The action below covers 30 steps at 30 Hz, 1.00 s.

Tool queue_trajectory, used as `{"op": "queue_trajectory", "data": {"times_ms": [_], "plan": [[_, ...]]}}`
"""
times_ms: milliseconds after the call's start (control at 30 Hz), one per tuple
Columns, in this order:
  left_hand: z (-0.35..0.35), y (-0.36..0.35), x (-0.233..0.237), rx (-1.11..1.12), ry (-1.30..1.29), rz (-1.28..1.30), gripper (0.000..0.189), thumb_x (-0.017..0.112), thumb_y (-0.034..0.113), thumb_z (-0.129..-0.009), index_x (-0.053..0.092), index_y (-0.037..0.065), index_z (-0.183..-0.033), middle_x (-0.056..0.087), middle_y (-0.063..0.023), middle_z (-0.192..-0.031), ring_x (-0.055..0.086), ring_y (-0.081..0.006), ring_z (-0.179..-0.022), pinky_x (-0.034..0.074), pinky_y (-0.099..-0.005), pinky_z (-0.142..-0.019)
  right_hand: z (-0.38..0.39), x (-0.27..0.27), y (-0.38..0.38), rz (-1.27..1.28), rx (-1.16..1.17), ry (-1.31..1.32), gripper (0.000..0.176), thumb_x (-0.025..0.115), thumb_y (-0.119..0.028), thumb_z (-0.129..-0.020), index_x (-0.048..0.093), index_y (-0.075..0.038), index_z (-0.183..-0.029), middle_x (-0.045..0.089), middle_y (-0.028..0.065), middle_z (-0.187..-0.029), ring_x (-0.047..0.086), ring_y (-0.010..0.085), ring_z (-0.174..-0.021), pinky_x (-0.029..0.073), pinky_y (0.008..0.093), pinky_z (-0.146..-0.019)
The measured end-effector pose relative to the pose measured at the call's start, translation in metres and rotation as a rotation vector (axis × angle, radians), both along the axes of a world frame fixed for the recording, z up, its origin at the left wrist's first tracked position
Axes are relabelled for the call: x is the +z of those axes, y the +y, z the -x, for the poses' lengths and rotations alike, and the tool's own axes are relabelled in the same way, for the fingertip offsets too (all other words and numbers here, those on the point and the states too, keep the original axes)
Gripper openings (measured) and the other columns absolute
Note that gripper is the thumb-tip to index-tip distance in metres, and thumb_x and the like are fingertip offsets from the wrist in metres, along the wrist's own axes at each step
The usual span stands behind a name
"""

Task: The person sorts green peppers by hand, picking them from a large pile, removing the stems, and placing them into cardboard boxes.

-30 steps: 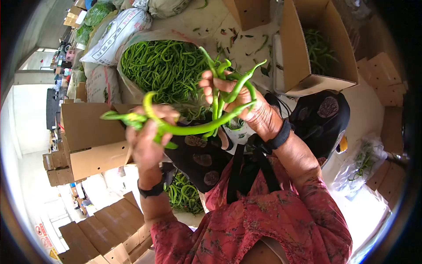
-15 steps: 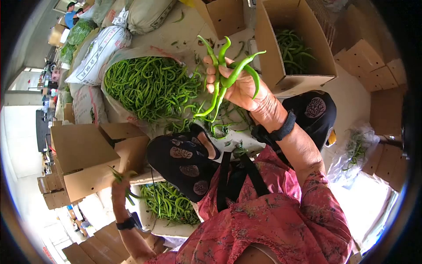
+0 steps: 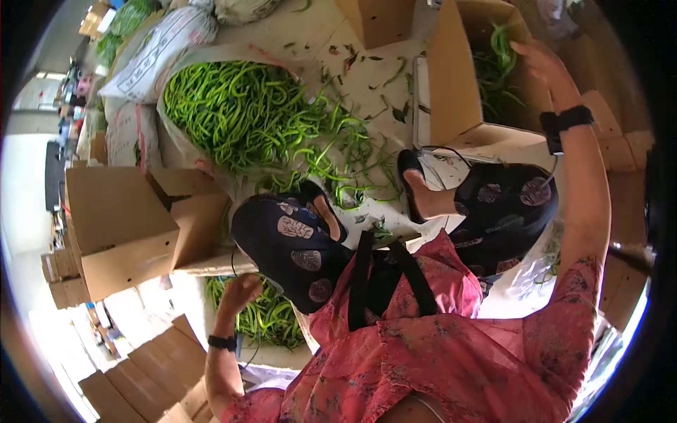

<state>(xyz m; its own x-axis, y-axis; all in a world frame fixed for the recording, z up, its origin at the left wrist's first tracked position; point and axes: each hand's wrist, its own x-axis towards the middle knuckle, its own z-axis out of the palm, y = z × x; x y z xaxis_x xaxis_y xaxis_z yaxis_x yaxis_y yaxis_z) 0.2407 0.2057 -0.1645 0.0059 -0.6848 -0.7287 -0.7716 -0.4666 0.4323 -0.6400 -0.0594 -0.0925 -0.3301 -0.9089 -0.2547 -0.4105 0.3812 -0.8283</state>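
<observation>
My right hand is stretched over the open cardboard box at the upper right, fingers extended. A small bunch of green chili peppers is just off its fingertips, above more peppers in the box. My left hand hovers at the edge of a container of green chilies beside my left knee. Its fingers are curled, and what they hold, if anything, is hidden. Ahead of my feet, a large heap of green chilies spills from an open sack onto the floor.
Stuffed white sacks stand at the upper left. An open cardboard box is left of my knee, with flattened cartons below it. Another carton stands at the top. Loose leaves and chilies litter the floor.
My right hand has moved from the middle to over the right-hand box, and the chilies have left its grasp. My left hand has moved right to the chili container; its chilies no longer show.
</observation>
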Motion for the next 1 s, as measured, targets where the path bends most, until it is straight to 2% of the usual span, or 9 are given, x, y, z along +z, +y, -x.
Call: {"op": "queue_trajectory", "data": {"times_ms": [67,133,267,333,400,567,733,833,1000], "plan": [[0.021,-0.03,0.002,-0.149,0.063,0.278,0.026,0.065,0.029,-0.087,0.064,0.006,-0.101,0.066,-0.0119,-0.071,0.066,-0.0274,-0.065,0.048,-0.0374,-0.058,0.002,0.004,-0.019,-0.079,0.021,0.354,0.053,0.062,-0.025,-0.09,0.044,-0.006,-0.136,0.058,0.0082,-0.123,0.057,0.0154,-0.106,0.047,0.0292,-0.09],[0.037,-0.064,0.003,-0.286,0.107,0.413,0.038,0.049,0.04,-0.095,0.064,0.005,-0.102,0.067,-0.0156,-0.079,0.068,-0.0246,-0.077,0.051,-0.0362,-0.067,-0.01,0.022,-0.043,0.019,0.187,0.476,0.046,0.062,-0.028,-0.09,0.051,-0.006,-0.129,0.06,0.0074,-0.12,0.057,0.0138,-0.102,0.047,0.0287,-0.088],[0.039,-0.123,-0.072,0.619,0.868,0.057,0.033,0.047,0.028,-0.098,0.061,0.003,-0.114,0.068,-0.0124,-0.104,0.064,-0.0193,-0.098,0.049,-0.0314,-0.084,-0.151,0.104,-0.042,0.407,0.393,0.634,0.031,0.06,-0.025,-0.092,0.06,-0.003,-0.113,0.061,0.0038,-0.097,0.056,0.0109,-0.081,0.048,0.0258,-0.072],[0.06,-0.191,-0.086,-0.529,0.331,0.634,0.032,0.053,0.024,-0.094,0.058,0.003,-0.117,0.068,-0.0155,-0.102,0.065,-0.0246,-0.097,0.05,-0.0338,-0.08,-0.291,0.147,-0.015,0.636,0.398,0.629,0.022,0.06,-0.016,-0.092,0.06,0.001,-0.106,0.06,0.0014,-0.08,0.056,0.0103,-0.064,0.05,0.0235,-0.06],[0.11,-0.237,-0.079,-0.411,0.116,0.442,0.03,0.059,0.016,-0.087,0.059,0.001,-0.113,0.066,-0.0201,-0.103,0.065,-0.0309,-0.097,0.05,-0.0365,-0.078,-0.336,0.132,-0.021,0.405,0.635,0.195,0.034,0.06,-0.031,-0.091,0.063,-0.004,-0.111,0.063,0.0036,-0.097,0.056,0.0111,-0.085,0.047,0.0272,-0.075],[0.194,-0.321,-0.114,-0.422,0.084,0.953,0.03,0.059,0.005,-0.077,0.058,0.001,-0.107,0.064,-0.0218,-0.094,0.061,-0.0385,-0.089,0.048,-0.0442,-0.075,-0.398,-0.116,-0.032,-0.271,0.512,-0.798,0.042,0.065,-0.038,-0.088,0.063,-0.004,-0.112,0.064,0.0036,-0.1,0.057,0.0128,-0.091,0.047,0.031,-0.081],[0.25,-0.39,-0.153,-0.699,-0.185,1.023,0.046,0.067,0.012,-0.073,0.053,0.0,-0.115,0.061,-0.0168,-0.101,0.055,-0.0345,-0.097,0.043,-0.0465,-0.082,-0.417,-0.276,-0.013,-0.287,0.029,-1.356,0.008,0.062,-0.016,-0.086,0.059,-0.01,-0.081,0.056,-0.0021,-0.081,0.053,0.0103,-0.078,0.043,0.0253,-0.074],[0.26,-0.414,-0.203,-0.852,-0.401,0.935,0.065,0.076,0.023,-0.068,0.048,0.001,-0.123,0.06,-0.0151,-0.108,0.053,-0.0296,-0.107,0.041,-0.0465,-0.086,-0.428,-0.321,-0.025,-0.246,-0.158,-1.339,0.031,0.06,-0.013,-0.086,0.037,-0.012,-0.065,0.039,-0.0028,-0.066,0.043,0.01,-0.064,0.041,0.0284,-0.062],[0.278,-0.409,-0.274,-0.943,-0.572,0.869,0.075,0.081,0.028,-0.059,0.048,0.003,-0.122,0.06,-0.0158,-0.101,0.058,-0.0294,-0.1,0.042,-0.0479,-0.083,-0.443,-0.361,-0.063,-0.315,-0.319,-1.053,0.029,0.061,-0.012,-0.084,0.041,-0.013,-0.064,0.036,-0.0023,-0.062,0.038,0.0114,-0.058,0.036,0.0268,-0.058]]}}
